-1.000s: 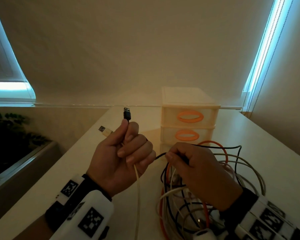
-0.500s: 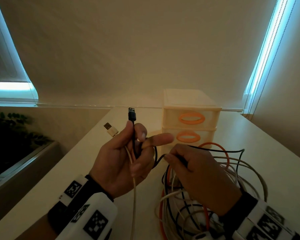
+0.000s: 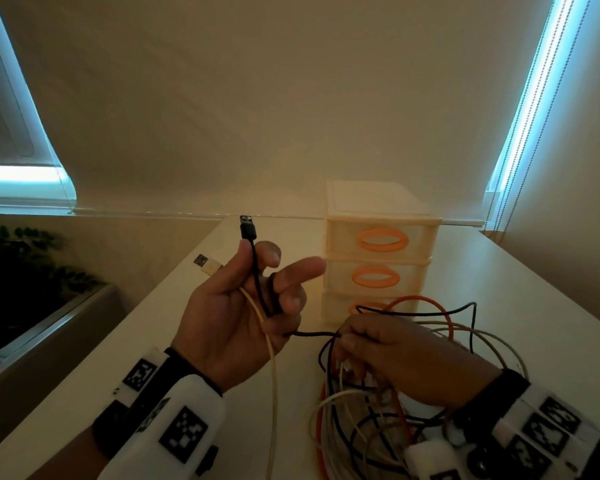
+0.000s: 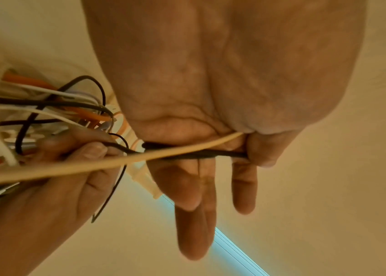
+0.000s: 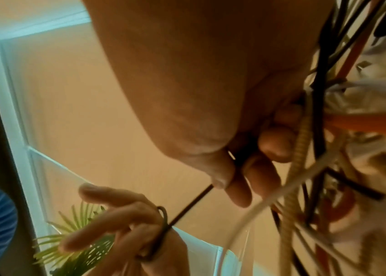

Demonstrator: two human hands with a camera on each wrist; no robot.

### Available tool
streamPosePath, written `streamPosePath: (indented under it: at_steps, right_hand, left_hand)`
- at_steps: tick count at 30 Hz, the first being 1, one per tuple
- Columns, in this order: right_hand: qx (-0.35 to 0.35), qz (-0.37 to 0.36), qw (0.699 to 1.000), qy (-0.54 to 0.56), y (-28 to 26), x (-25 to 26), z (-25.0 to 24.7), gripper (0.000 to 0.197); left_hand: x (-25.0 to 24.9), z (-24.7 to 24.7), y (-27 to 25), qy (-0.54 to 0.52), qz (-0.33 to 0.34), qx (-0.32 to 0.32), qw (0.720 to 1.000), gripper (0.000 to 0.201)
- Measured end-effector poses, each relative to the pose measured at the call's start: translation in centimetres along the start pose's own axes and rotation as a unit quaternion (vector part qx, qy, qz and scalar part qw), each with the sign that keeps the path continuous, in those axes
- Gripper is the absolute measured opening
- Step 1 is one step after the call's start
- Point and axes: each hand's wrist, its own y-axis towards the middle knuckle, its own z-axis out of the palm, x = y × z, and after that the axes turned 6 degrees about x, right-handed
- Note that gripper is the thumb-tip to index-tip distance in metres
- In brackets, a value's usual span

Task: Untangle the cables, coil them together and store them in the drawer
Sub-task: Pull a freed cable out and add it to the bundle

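Note:
My left hand [image 3: 253, 299] is raised over the desk and holds a black cable [image 3: 257, 271] and a cream cable [image 3: 272, 375] between thumb and fingers. The black plug [image 3: 247, 227] sticks up above it and the cream USB plug [image 3: 207, 265] points left. The black cable loops round a left finger and runs right to my right hand [image 3: 378, 355], which pinches it [image 5: 196, 201] between thumb and forefinger. Under the right hand lies a tangle [image 3: 413, 393] of black, white, cream and orange cables. In the left wrist view the cream cable [image 4: 92, 164] crosses the palm.
A cream three-drawer unit [image 3: 378, 251] with orange handles stands behind the tangle, all drawers closed. The white desk [image 3: 153, 323] ends at a left edge, with a plant [image 3: 21, 265] beyond it. Window blinds hang behind and to the right.
My left hand went from a closed fist to extended fingers, with the black cable now looped round one. The black plug stands higher above the hand. The right hand keeps its pinch in place.

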Motion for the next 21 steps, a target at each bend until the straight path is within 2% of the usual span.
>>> streamPosePath:
  at_steps: [2,6,9,12,15,19,21]
  right_hand:
    - [-0.034,0.010,0.999,0.004,0.1,0.0,-0.5,0.025]
    - [-0.176,-0.006,0.981,-0.085,0.7,0.6,-0.1,0.037]
    - [-0.237,-0.045,0.965,-0.103,1.3,1.5,0.6,0.037]
    - [-0.256,-0.114,0.960,-0.020,1.6,1.8,0.7,0.027]
    - [-0.258,-0.132,0.956,0.040,1.1,2.3,0.2,0.020]
    - [-0.251,-0.151,0.955,0.036,0.8,2.9,0.2,0.017]
    - [-0.263,-0.167,0.950,-0.011,0.7,3.1,0.4,0.012]
  left_hand:
    - [0.1,0.2,0.0,-0.010,-0.010,0.001,1.000,0.050]
    - [-0.1,0.3,-0.1,-0.014,-0.034,0.027,0.999,0.051]
    - [0.0,0.6,0.1,0.012,-0.073,0.032,0.997,0.043]
    - [0.5,0.6,0.1,0.093,-0.122,0.009,0.988,0.042]
    - [0.1,0.5,0.1,0.110,-0.145,-0.015,0.983,0.042]
    - [-0.1,0.6,0.0,0.151,-0.151,-0.044,0.976,0.041]
    - [0.2,0.7,-0.1,0.183,-0.150,-0.038,0.971,0.040]
